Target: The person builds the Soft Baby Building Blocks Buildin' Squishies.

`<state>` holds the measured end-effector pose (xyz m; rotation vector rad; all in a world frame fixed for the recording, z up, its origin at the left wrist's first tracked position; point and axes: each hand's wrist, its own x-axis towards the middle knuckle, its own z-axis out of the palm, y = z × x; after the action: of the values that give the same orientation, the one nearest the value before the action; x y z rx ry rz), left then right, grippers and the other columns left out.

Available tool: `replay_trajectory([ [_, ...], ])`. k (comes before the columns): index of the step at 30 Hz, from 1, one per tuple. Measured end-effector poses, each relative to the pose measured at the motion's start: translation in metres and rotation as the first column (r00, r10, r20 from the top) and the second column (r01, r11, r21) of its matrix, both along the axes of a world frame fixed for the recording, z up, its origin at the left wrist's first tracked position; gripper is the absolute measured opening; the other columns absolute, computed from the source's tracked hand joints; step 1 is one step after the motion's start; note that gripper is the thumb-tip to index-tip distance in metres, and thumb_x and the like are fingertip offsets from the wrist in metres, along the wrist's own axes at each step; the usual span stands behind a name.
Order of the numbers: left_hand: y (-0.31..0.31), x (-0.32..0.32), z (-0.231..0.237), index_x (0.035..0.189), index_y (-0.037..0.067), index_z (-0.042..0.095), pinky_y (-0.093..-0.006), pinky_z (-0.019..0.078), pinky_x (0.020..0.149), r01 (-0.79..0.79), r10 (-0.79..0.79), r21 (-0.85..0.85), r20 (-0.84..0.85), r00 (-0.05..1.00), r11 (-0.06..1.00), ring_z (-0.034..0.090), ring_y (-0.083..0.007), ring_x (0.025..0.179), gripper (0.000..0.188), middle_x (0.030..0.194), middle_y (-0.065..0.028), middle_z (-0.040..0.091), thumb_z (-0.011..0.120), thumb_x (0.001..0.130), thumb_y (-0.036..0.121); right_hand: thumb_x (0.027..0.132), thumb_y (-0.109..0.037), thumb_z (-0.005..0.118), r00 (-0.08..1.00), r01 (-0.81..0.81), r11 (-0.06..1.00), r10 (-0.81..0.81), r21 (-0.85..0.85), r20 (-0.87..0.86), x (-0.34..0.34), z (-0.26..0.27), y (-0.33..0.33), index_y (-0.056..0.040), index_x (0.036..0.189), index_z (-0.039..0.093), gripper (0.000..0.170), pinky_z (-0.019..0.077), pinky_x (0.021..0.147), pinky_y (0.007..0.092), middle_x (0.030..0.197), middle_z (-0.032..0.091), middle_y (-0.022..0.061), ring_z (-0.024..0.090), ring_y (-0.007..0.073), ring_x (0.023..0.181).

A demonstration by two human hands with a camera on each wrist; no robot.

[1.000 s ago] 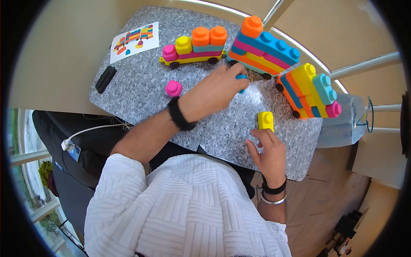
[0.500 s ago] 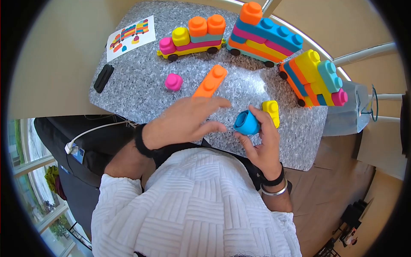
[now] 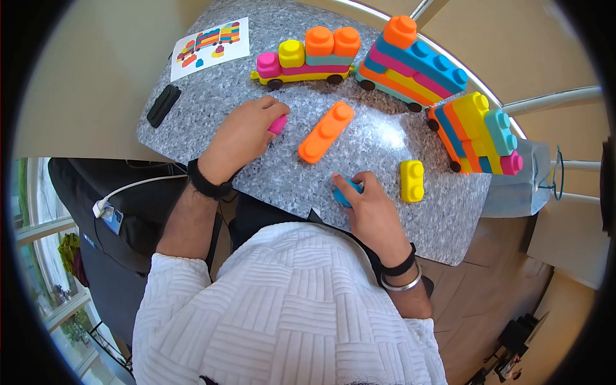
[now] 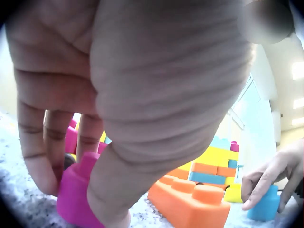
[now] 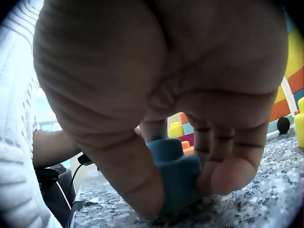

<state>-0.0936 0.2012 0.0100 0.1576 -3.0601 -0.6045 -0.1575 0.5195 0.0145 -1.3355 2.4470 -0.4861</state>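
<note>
On the speckled table (image 3: pixel 212 138), the left hand (image 3: pixel 240 138) holds a pink block (image 3: pixel 278 124) between thumb and fingers; in the left wrist view that block (image 4: pixel 76 194) stands upright on the surface. The right hand (image 3: pixel 375 215) grips a blue block (image 3: pixel 347 192) near the front edge, and the right wrist view shows this block (image 5: pixel 176 175) standing between thumb and fingers. An orange three-stud block (image 3: pixel 326 131) lies between the hands. To the right of the right hand is a yellow two-stud block (image 3: pixel 412 181).
Three wheeled block builds stand along the back: a low one (image 3: pixel 305 69), a tall one (image 3: pixel 410 67) and a right one (image 3: pixel 471 135). A printed picture sheet (image 3: pixel 210 48) and a black case (image 3: pixel 163 106) lie at the left. A clear bag (image 3: pixel 516 186) hangs beyond the right edge.
The left hand has moved left and taken hold of the pink block. The right hand has moved left and down with the blue block. Earlier, the left hand uncovered the orange block.
</note>
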Motion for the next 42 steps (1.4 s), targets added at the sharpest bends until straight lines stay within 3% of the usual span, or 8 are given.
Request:
replay_trajectory([
  [6, 0.049, 0.001, 0.047, 0.127, 0.006, 0.070, -0.0467, 0.0583, 0.097, 0.172, -0.094, 0.269, -0.281, 0.955, 0.948, 0.071, -0.0398, 0.115, 0.047, 0.124, -0.0154, 0.072, 0.087, 0.083, 0.010, 0.083, -0.011, 0.091, 0.999, 0.045, 0.954, -0.034, -0.298, 0.042, -0.007, 0.025, 0.005, -0.0080, 0.158, 0.055, 0.083, 0.0599, 0.090, 0.0435, 0.139, 0.059, 0.0215, 0.067, 0.0390, 0.108],
  [8, 0.074, 0.001, 0.045, 0.125, 0.007, 0.071, -0.0475, 0.0586, 0.098, 0.370, -0.237, 0.392, -0.346, 0.908, 0.843, 0.072, -0.0399, 0.113, 0.045, 0.127, -0.0149, 0.070, 0.087, 0.083, 0.010, 0.086, -0.015, 0.091, 0.966, 0.199, 0.873, -0.098, -0.445, 0.239, -0.005, 0.033, 0.002, -0.0042, 0.156, 0.055, 0.080, 0.0598, 0.092, 0.0434, 0.141, 0.059, 0.0230, 0.068, 0.0397, 0.111],
  [13, 0.113, 0.005, 0.035, 0.126, 0.007, 0.070, -0.0480, 0.0573, 0.103, 0.428, -0.280, 0.534, -0.337, 0.899, 0.729, 0.069, -0.0387, 0.121, 0.042, 0.142, -0.0154, 0.064, 0.082, 0.086, 0.004, 0.087, -0.015, 0.092, 0.998, 0.051, 0.814, -0.020, -0.579, 0.059, -0.007, 0.028, 0.007, -0.0017, 0.152, 0.056, 0.075, 0.0598, 0.091, 0.0449, 0.129, 0.068, 0.0224, 0.071, 0.0395, 0.107],
  [16, 0.099, -0.004, 0.029, 0.127, 0.008, 0.070, -0.0474, 0.0557, 0.105, 0.389, -0.209, 0.484, -0.384, 0.899, 0.784, 0.064, -0.0390, 0.130, 0.043, 0.148, -0.0171, 0.061, 0.083, 0.087, 0.006, 0.088, -0.015, 0.091, 0.989, 0.140, 0.821, -0.094, -0.553, 0.112, -0.009, 0.030, 0.020, -0.0016, 0.147, 0.060, 0.067, 0.0591, 0.091, 0.0452, 0.120, 0.072, 0.0207, 0.071, 0.0394, 0.103],
  [18, 0.082, -0.011, 0.023, 0.128, 0.008, 0.070, -0.0482, 0.0539, 0.108, 0.220, -0.153, 0.186, -0.318, 0.936, 0.958, 0.058, -0.0411, 0.136, 0.045, 0.154, -0.0187, 0.056, 0.086, 0.086, 0.010, 0.090, -0.016, 0.090, 0.982, 0.183, 0.820, -0.184, -0.542, 0.054, -0.017, 0.030, 0.033, -0.0014, 0.135, 0.067, 0.052, 0.0576, 0.092, 0.0450, 0.118, 0.074, 0.0196, 0.071, 0.0391, 0.102],
  [22, 0.076, -0.008, 0.005, 0.129, 0.008, 0.070, -0.0501, 0.0519, 0.111, 0.187, -0.174, 0.038, -0.223, 0.959, 0.982, 0.059, -0.0442, 0.135, 0.045, 0.158, -0.0210, 0.052, 0.086, 0.086, 0.011, 0.089, -0.017, 0.091, 0.900, 0.312, 0.834, -0.413, -0.455, -0.138, -0.032, 0.031, 0.071, -0.0002, 0.125, 0.070, 0.045, 0.0578, 0.091, 0.0440, 0.117, 0.074, 0.0190, 0.072, 0.0375, 0.102],
  [26, 0.087, -0.008, -0.012, 0.126, 0.008, 0.071, -0.0511, 0.0523, 0.110, 0.178, -0.157, 0.138, -0.153, 0.976, 0.974, 0.061, -0.0449, 0.131, 0.042, 0.157, -0.0215, 0.052, 0.085, 0.087, 0.011, 0.087, -0.018, 0.095, 0.798, 0.532, 0.726, -0.602, -0.436, -0.031, -0.032, 0.012, 0.093, -0.0004, 0.124, 0.068, 0.049, 0.0593, 0.089, 0.0416, 0.117, 0.075, 0.0184, 0.074, 0.0354, 0.103],
  [42, 0.034, 0.001, 0.015, 0.112, 0.009, 0.072, -0.0491, 0.0598, 0.096, 0.027, -0.027, -0.022, 0.000, 1.000, 0.999, 0.070, -0.0401, 0.114, 0.032, 0.146, -0.0159, 0.057, 0.083, 0.083, 0.002, 0.097, -0.015, 0.084, 0.746, 0.554, 0.750, -0.640, -0.362, -0.185, -0.030, -0.037, 0.063, 0.0048, 0.130, 0.056, 0.048, 0.0539, 0.091, 0.0495, 0.117, 0.062, 0.0261, 0.065, 0.0467, 0.105],
])
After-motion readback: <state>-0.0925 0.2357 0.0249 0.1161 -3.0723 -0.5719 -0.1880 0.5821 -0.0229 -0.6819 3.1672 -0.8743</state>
